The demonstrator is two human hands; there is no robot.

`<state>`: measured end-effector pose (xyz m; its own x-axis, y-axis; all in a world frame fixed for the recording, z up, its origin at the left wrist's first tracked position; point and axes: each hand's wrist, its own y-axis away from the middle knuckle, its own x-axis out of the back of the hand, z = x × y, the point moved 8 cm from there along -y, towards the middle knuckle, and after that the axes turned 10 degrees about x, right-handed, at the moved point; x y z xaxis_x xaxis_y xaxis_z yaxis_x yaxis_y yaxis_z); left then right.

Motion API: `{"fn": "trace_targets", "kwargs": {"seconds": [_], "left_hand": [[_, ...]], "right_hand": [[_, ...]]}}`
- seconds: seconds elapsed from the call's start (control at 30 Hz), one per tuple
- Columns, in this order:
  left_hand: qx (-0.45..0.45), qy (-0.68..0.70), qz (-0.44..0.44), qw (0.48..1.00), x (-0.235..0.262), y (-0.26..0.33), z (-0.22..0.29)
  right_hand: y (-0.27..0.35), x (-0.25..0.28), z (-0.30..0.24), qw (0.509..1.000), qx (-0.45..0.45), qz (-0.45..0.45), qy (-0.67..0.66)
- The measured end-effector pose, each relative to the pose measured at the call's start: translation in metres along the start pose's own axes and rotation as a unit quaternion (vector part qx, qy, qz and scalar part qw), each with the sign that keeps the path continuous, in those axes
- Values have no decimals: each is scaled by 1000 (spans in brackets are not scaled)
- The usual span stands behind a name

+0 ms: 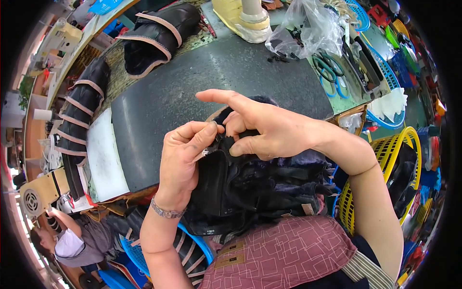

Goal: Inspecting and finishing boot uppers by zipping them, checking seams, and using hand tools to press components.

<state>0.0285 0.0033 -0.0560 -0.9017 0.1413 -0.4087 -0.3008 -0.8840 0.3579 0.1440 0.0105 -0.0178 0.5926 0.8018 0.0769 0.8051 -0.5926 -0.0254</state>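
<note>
black piece (209,185), fluffy dark lining showing, lies bunched over the lap at the near edge of the dark surface (192,82), its upper edge raised between the hands. left hand (185,149): thumb and index finger pinching that edge. right hand (276,127): index finger stretched out, thumb and curled fingers close at the same edge; cannot tell whether they grip it, the contact being dark and partly covered. handling, by judgement: keep the left pinch firm and close to the working spot, hold the edge taut, use small finger moves, and let the folds rest on the apron (288,250) so their weight does not drag. in the way: loose folds just below, and the right hand, hiding part of the edge. around: scissors (325,67) and clear bag (308,29) toward the far right, well apart from the hands; lined stack (161,33) far left; trimmed stack (79,115) near the white sheet (103,154); yellow basket (382,147) just beyond the right forearm, may crowd that elbow.
</note>
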Motion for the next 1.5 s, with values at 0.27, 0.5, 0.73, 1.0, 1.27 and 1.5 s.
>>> {"fn": "trace_targets", "kwargs": {"seconds": [0.27, 0.5, 0.73, 1.0, 1.27, 1.5], "left_hand": [[-3, -1, -5, 1000, -2, -1, -1], [59, -51, -26, 997, -3, -3, -2], [93, -99, -21, 990, 1, -2, -2], [114, -135, -26, 984, 7, -5, -11], [103, -29, -61, 992, 8, -7, -8], [27, -31, -12, 999, -3, -7, -7]], "right_hand": [[-4, 3, 3, 992, 112, -2, 49], [3, 10, -1, 990, 75, 81, 84], [10, 1, -23, 899, 227, 169, 334], [20, -5, -22, 854, 279, 237, 369], [25, -14, -30, 836, 337, 165, 400], [46, -41, -21, 642, 503, 159, 556]]}}
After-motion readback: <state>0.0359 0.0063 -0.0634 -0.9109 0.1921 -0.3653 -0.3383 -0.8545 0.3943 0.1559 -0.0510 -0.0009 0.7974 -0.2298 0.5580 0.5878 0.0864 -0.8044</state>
